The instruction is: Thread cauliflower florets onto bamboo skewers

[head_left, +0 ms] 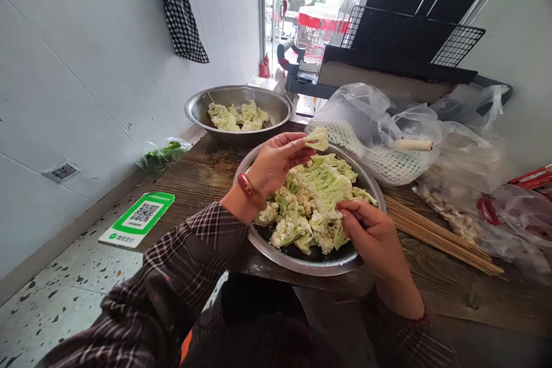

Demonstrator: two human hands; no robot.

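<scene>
My left hand (276, 164) pinches a small cauliflower floret (318, 139) above the far rim of the near metal bowl (297, 266). Many pale green and white cauliflower pieces (297, 224) fill that bowl. On its right side, my right hand (371, 233) has thumb and fingers closed at the edge of a skewered row of florets (330, 184) lying over the pile. Behind, a second metal bowl (237, 137) holds some more florets (239, 117) with a thin skewer sticking up.
A bundle of thin wooden skewers (444, 236) lies right of the near bowl. Clear plastic bags (388, 132) and a packet of red-handled items crowd the right. A green QR card (140, 217) sits at the table's left edge, near bagged greens (164, 153).
</scene>
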